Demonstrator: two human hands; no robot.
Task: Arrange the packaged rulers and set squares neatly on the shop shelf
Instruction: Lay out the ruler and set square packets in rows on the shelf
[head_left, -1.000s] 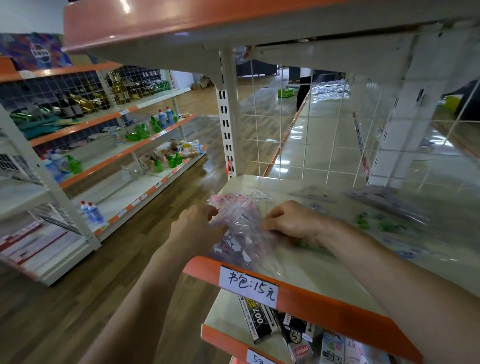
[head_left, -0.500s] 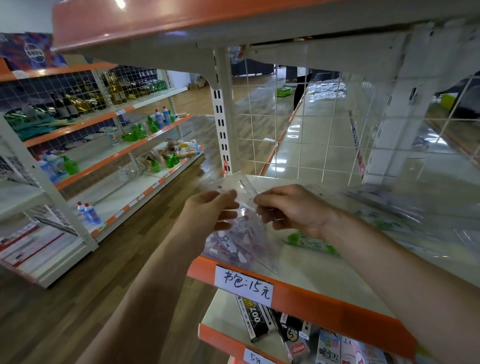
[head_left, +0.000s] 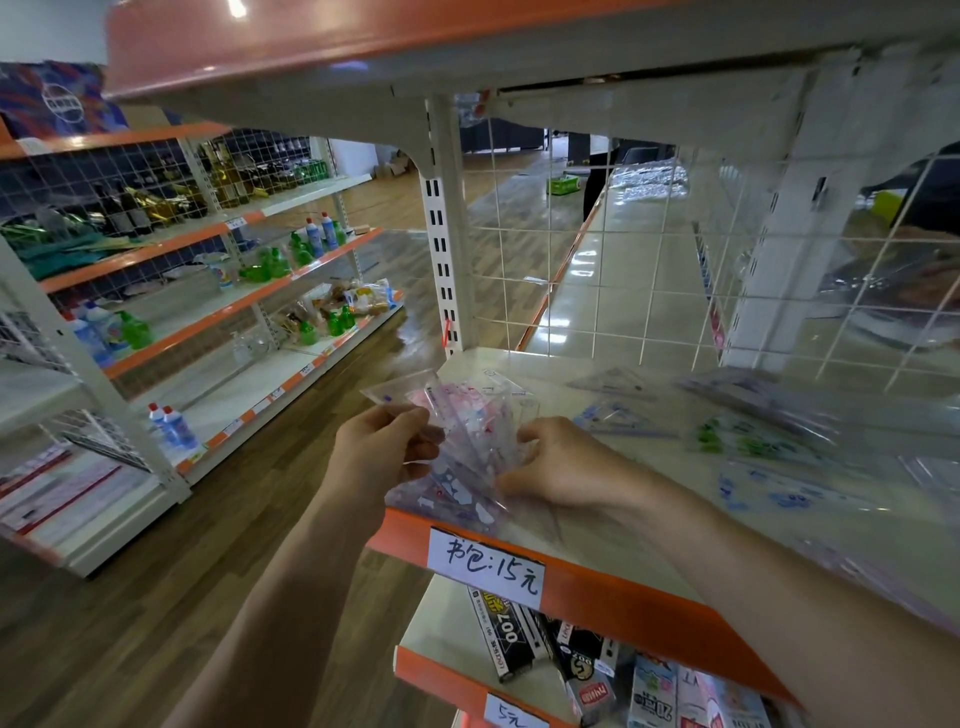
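Note:
A bundle of clear packaged set squares with pink print (head_left: 462, 441) is held between both hands above the left front corner of the cream shelf (head_left: 649, 499). My left hand (head_left: 376, 454) pinches the bundle's left edge. My right hand (head_left: 558, 467) grips its right side with curled fingers. More packaged set squares lie flat further back: a blue-printed one (head_left: 621, 421), a green-printed one (head_left: 743, 441) and a clear triangle (head_left: 613, 382).
The shelf's orange front lip carries a handwritten price label (head_left: 485, 566). Boxed goods (head_left: 511, 636) sit on the shelf below. A wire grid back panel (head_left: 597, 270) and white upright post (head_left: 444, 260) bound the shelf. Another shelving unit with bottles (head_left: 270, 265) stands across the wooden aisle on the left.
The bundle was lifted off the shelf surface and gathered between both hands; the hands have shifted slightly and the packets now fan upward to the left.

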